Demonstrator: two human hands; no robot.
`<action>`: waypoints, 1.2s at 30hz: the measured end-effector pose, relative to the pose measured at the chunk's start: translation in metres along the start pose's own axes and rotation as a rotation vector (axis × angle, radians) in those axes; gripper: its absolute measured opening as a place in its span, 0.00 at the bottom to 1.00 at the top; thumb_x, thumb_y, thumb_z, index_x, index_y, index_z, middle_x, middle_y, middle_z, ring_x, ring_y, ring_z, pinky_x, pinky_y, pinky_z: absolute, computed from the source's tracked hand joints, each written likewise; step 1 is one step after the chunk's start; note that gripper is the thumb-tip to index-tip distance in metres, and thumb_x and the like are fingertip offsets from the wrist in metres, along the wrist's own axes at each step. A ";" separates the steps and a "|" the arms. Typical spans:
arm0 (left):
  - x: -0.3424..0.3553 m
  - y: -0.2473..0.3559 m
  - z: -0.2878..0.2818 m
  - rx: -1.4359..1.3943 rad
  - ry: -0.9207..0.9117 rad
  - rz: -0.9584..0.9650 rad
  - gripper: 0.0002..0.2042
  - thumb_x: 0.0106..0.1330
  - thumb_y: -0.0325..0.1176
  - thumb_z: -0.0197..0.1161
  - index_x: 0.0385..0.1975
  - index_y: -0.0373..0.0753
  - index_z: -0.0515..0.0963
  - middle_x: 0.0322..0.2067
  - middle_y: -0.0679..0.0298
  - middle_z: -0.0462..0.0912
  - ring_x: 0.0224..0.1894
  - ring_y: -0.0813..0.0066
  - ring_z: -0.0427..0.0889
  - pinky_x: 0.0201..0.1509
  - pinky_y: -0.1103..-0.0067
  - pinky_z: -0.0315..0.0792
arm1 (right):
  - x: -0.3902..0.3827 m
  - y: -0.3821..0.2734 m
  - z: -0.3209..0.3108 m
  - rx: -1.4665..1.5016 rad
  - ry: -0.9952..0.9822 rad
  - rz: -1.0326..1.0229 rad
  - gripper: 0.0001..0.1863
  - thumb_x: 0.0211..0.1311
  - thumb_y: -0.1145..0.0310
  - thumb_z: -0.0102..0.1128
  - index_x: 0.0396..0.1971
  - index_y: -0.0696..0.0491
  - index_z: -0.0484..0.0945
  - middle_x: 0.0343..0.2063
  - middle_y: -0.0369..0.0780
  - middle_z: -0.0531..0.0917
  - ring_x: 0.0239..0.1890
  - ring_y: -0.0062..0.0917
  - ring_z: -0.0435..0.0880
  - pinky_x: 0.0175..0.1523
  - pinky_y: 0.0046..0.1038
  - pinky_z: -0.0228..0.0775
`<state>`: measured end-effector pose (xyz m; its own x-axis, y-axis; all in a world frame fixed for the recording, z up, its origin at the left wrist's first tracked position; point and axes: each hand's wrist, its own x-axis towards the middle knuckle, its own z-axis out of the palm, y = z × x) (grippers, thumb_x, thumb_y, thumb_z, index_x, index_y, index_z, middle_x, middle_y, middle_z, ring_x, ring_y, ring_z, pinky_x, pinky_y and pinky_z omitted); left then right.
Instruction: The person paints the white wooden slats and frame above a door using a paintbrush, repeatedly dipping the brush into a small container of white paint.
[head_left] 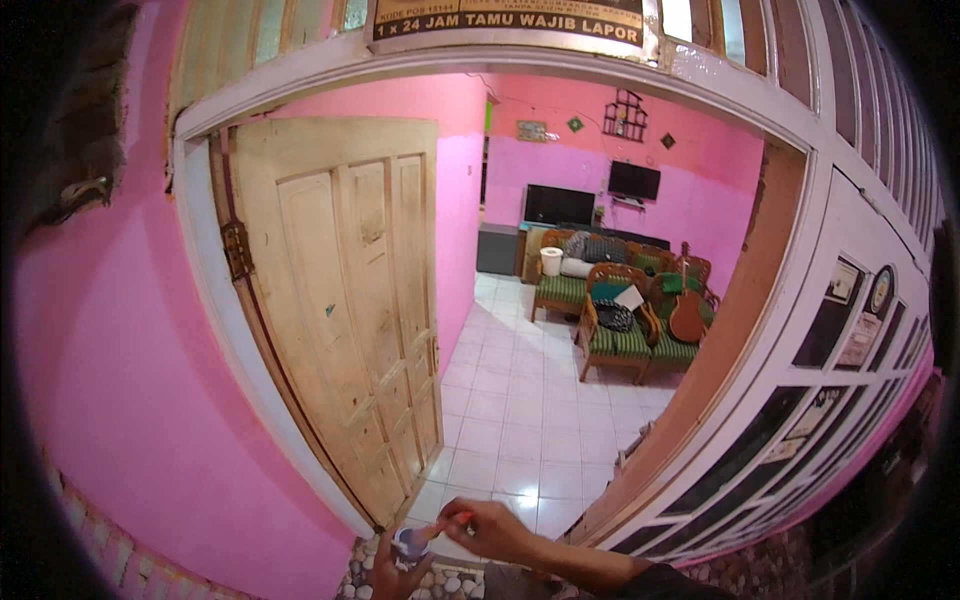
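Note:
My left hand (pixel 392 572), low in the picture, is closed around a small round cup (pixel 411 544) with something pale and bluish inside. Just right of it, my right hand (pixel 490 530) pinches a small brush by its red handle (pixel 463 517). The brush tip points down and left, over the cup's rim; whether it touches the contents is too small to tell. Beyond my hands stands a worn, cream wooden door (pixel 340 310), swung inward on its left hinges.
White door frame (pixel 200 260) and pink wall (pixel 110 340) flank me on the left. White window panels (pixel 790 400) stand on the right. Pebbled ground (pixel 455 583) lies below; tiled floor (pixel 510 400) leads to green-striped chairs (pixel 620 340), a guitar (pixel 686 318) and screens (pixel 560 206).

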<state>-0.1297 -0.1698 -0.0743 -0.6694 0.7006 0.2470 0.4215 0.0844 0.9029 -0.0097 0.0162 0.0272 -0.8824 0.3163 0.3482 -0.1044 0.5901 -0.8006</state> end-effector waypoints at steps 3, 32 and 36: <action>0.022 -0.005 0.004 -0.195 -0.061 -0.007 0.35 0.56 0.33 0.80 0.62 0.35 0.69 0.52 0.55 0.79 0.55 0.66 0.80 0.59 0.70 0.75 | -0.003 -0.005 -0.016 0.056 0.074 0.157 0.11 0.70 0.65 0.63 0.42 0.58 0.80 0.25 0.38 0.83 0.28 0.22 0.84 0.36 0.26 0.77; 0.077 0.009 -0.014 -0.404 -0.381 0.244 0.32 0.58 0.29 0.78 0.60 0.31 0.68 0.46 0.60 0.81 0.47 0.76 0.83 0.49 0.79 0.78 | 0.011 -0.146 -0.180 0.376 1.048 -0.364 0.16 0.74 0.58 0.59 0.44 0.57 0.77 0.25 0.41 0.82 0.24 0.23 0.82 0.25 0.23 0.72; 0.070 0.000 -0.016 -0.355 -0.452 0.168 0.30 0.59 0.27 0.77 0.60 0.34 0.69 0.50 0.59 0.79 0.53 0.71 0.80 0.57 0.74 0.75 | 0.024 -0.211 -0.238 0.136 1.176 -0.582 0.16 0.73 0.61 0.62 0.46 0.60 0.79 0.34 0.43 0.86 0.30 0.24 0.86 0.28 0.23 0.75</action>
<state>-0.1863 -0.1319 -0.0511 -0.2522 0.9225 0.2924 0.2170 -0.2405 0.9461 0.1007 0.0760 0.3202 0.2222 0.5367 0.8140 -0.4367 0.8012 -0.4091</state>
